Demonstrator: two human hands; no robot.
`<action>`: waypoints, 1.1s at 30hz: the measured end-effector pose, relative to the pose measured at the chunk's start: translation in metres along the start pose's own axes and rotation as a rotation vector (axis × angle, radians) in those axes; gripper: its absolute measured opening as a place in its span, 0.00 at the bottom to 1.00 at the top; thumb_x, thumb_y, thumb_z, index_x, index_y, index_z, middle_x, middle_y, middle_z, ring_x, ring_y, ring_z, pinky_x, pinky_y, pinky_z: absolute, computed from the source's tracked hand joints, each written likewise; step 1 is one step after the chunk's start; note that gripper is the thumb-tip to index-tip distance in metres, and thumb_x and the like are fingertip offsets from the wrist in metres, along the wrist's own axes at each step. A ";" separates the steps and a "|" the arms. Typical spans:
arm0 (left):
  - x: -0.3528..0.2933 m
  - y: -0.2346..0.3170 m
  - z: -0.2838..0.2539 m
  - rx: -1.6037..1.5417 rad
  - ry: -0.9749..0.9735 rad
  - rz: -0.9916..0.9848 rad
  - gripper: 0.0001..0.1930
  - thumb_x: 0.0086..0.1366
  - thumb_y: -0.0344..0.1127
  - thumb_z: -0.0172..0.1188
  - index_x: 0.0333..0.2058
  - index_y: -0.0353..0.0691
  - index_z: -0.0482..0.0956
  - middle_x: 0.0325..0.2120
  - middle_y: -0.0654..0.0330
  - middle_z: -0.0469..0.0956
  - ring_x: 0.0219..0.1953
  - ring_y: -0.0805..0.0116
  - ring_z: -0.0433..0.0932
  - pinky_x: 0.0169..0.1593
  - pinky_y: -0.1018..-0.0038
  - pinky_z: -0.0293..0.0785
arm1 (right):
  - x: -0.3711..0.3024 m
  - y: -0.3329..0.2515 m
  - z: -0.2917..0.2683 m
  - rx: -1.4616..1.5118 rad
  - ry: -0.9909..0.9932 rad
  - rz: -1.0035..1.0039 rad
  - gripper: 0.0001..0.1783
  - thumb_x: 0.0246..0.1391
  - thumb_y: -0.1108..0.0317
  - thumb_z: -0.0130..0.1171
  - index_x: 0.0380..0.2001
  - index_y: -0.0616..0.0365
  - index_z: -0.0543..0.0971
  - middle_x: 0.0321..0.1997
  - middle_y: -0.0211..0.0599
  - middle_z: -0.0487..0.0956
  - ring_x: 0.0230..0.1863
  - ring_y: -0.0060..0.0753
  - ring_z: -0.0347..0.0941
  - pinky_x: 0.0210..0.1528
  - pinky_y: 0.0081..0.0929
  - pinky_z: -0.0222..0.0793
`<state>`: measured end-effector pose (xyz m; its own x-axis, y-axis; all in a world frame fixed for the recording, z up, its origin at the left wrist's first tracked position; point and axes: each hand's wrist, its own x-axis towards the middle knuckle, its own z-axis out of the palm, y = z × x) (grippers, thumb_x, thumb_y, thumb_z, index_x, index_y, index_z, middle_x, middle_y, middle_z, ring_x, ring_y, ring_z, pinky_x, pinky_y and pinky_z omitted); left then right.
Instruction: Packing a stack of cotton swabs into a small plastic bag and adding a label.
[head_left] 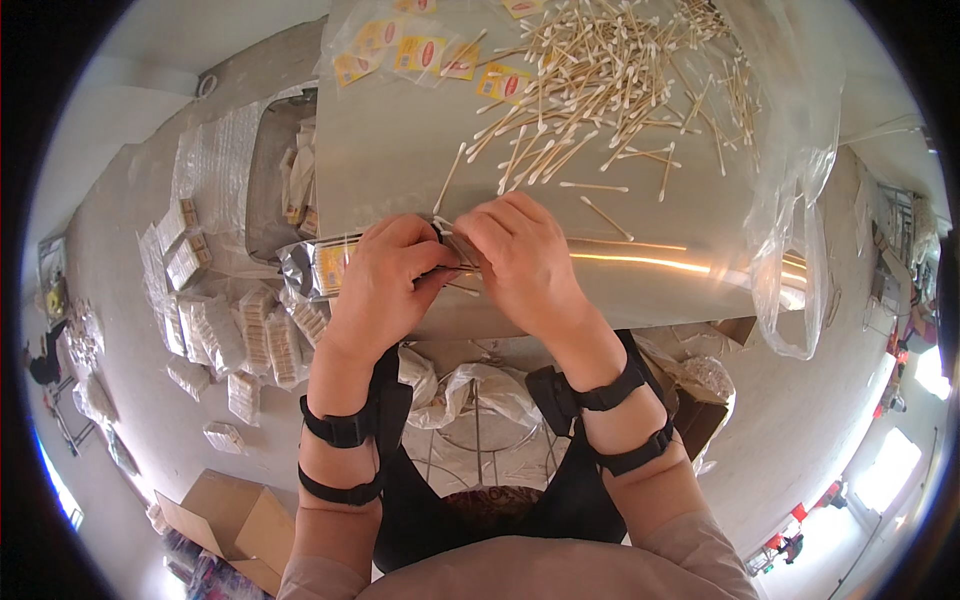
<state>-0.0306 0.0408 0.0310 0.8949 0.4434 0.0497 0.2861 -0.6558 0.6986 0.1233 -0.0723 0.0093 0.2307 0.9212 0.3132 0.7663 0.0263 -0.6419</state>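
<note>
At the near edge of the metal tabletop (pixel 390 140), my two hands meet with fingers curled inward. My left hand (pixel 385 270) is closed on a few cotton swabs (pixel 442 222), whose white tips poke out between the hands. Thumb and fingers of my right hand (pixel 525 255) pinch at the same swabs from the other side. How many sticks each hand grips is hidden by the fingers. A big loose heap of wooden cotton swabs (pixel 610 75) lies beyond, with single swabs (pixel 607 218) scattered toward my right hand.
Yellow printed cards (pixel 420 54) lie in clear plastic at the far left. A clear plastic bag (pixel 795 200) hangs over the right edge. Left of the table are a grey bin (pixel 265 190) and packed swab bundles (pixel 215 335). Cardboard boxes (pixel 230 520) stand lower down.
</note>
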 end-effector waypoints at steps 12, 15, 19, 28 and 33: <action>-0.005 0.013 -0.015 -0.098 -0.007 -0.072 0.15 0.44 0.26 0.72 0.34 0.42 0.84 0.35 0.58 0.76 0.41 0.54 0.76 0.45 0.62 0.73 | -0.002 -0.019 -0.010 -0.068 0.043 0.150 0.17 0.43 0.74 0.67 0.40 0.59 0.78 0.39 0.39 0.74 0.42 0.47 0.71 0.43 0.41 0.71; -0.007 0.005 -0.011 -0.069 -0.039 -0.044 0.15 0.45 0.26 0.72 0.35 0.40 0.84 0.36 0.58 0.76 0.41 0.54 0.75 0.46 0.62 0.73 | -0.003 -0.019 -0.010 -0.107 -0.003 0.146 0.18 0.43 0.73 0.67 0.41 0.60 0.78 0.39 0.38 0.74 0.43 0.46 0.71 0.46 0.40 0.70; -0.009 0.003 -0.011 -0.043 -0.050 -0.034 0.13 0.47 0.27 0.72 0.34 0.39 0.84 0.35 0.57 0.76 0.40 0.54 0.75 0.45 0.63 0.73 | -0.001 -0.016 -0.004 -0.085 -0.004 0.103 0.19 0.43 0.73 0.66 0.42 0.60 0.78 0.40 0.39 0.74 0.44 0.46 0.71 0.48 0.40 0.69; -0.010 0.000 -0.009 -0.039 -0.040 -0.007 0.09 0.48 0.28 0.71 0.30 0.40 0.83 0.34 0.57 0.76 0.40 0.54 0.75 0.44 0.63 0.73 | -0.003 -0.011 -0.002 -0.027 -0.018 0.054 0.20 0.39 0.78 0.62 0.42 0.61 0.78 0.43 0.41 0.77 0.46 0.46 0.72 0.49 0.39 0.71; -0.010 0.000 0.002 -0.036 -0.010 0.022 0.08 0.49 0.28 0.70 0.30 0.40 0.83 0.31 0.58 0.77 0.39 0.53 0.77 0.44 0.62 0.72 | 0.002 -0.007 -0.006 0.102 -0.047 -0.016 0.19 0.35 0.82 0.61 0.37 0.61 0.79 0.36 0.38 0.80 0.41 0.46 0.74 0.45 0.37 0.73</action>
<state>-0.0385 0.0354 0.0289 0.9045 0.4226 0.0580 0.2539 -0.6427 0.7228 0.1221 -0.0727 0.0186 0.1888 0.9376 0.2919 0.7043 0.0779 -0.7056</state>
